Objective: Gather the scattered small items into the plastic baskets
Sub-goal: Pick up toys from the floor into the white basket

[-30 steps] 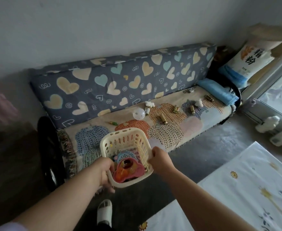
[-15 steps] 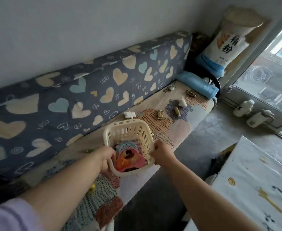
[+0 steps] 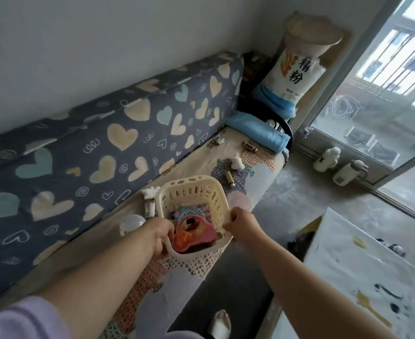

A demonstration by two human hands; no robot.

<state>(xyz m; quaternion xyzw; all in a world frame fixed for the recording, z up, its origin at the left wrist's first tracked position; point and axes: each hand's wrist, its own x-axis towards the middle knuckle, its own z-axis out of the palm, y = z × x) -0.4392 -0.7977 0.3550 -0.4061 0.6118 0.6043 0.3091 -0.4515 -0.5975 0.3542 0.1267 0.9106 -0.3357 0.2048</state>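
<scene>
Head cam: both hands have carried the basket (image 3: 189, 192) fwd along the sofa (image 3: 257, 177), left hand (image 3: 158, 234) & right hand (image 3: 242, 222) gripping its rim, so it's now just beside the white clip (image 3: 150, 193) & clear ball (image 3: 131, 223), prob next pickups.

White figurine (image 3: 149, 193) and clear ball (image 3: 131, 223) block your basket's (image 3: 196, 192) left side; gold tube (image 3: 229, 178) lies off its far-right corner; seat cover (image 3: 196, 162) beyond it is passable.
</scene>
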